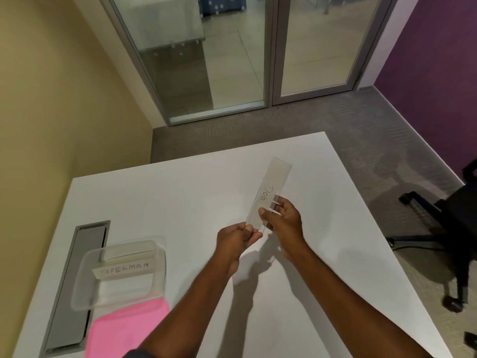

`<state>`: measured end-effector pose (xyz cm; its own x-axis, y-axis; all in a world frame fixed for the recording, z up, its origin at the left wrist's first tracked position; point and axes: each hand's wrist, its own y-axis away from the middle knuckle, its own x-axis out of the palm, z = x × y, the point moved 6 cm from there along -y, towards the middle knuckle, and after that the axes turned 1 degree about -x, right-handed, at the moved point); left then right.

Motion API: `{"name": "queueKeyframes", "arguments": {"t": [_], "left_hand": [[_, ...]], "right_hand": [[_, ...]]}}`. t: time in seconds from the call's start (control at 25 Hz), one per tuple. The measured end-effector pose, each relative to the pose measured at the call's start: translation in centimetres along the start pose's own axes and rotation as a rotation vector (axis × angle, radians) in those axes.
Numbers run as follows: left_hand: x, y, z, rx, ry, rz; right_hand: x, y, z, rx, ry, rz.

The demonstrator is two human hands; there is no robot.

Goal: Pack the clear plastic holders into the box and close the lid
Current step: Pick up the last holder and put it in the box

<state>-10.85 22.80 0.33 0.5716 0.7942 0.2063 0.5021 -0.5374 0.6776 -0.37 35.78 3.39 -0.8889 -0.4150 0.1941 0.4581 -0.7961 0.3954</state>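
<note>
Broadly, the white surface (196, 192) fills the lower frame as a large slab, its far edge running from nine o'clock up toward one o'clock and its right edge falling away toward five o'clock, with grey carpet beyond both. Most of it lies bare, so there is wide open room around the hands at centre and toward twelve o'clock. Along the left edge, at about eight o'clock, a grey cable hatch (74, 285) is set into the top. Partly over it sits the clear box (121, 273), lid off, holding one clear holder with a card that reads "SUPERMAN" (124, 268); at the box's six o'clock side lies a pink cloth (124, 332), touching it. Off the surface at four o'clock stands a black office chair (446, 228). Just right of centre, above the bare top, both hands hold a long clear plastic holder (269, 192) marked "DOG" in handwriting. Its long axis runs from seven o'clock to one o'clock, the far end pointing away toward the glass doors (232, 52). The left hand (236, 239) has a narrow pinching grip on the near end; the right hand (284, 220) has its grip closed around the near right edge, thumb on the face.
</note>
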Motion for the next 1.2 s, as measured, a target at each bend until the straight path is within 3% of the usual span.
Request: {"name": "queueKeyframes", "arguments": {"t": [0.12, 0.2, 0.68, 0.84, 1.0, 1.2], "left_hand": [[-0.8, 1.8, 0.3, -0.012, 0.200, 0.016], [-1.9, 2.7, 0.2, -0.007, 0.178, 0.001], [-16.7, 6.7, -10.8, 0.514, -0.582, -0.367], [-21.4, 7.7, -12.6, 0.554, -0.749, -0.305], [-24.5, 9.4, -13.6, 0.650, -1.214, -0.243], [-29.3, 10.2, -14.0, 0.562, -1.599, -0.168]], "right_hand": [[1.6, 1.3, -0.8, -0.003, 0.034, 0.061], [2.4, 1.8, -0.9, -0.015, 0.079, 0.090], [10.4, 5.0, -1.2, -0.032, 0.486, 0.582], [13.2, 6.2, -2.2, -0.018, 0.643, 0.691], [16.3, 7.4, -3.3, -0.034, 0.796, 0.756], [22.1, 8.5, -4.6, -0.169, 1.032, 0.806]]}}
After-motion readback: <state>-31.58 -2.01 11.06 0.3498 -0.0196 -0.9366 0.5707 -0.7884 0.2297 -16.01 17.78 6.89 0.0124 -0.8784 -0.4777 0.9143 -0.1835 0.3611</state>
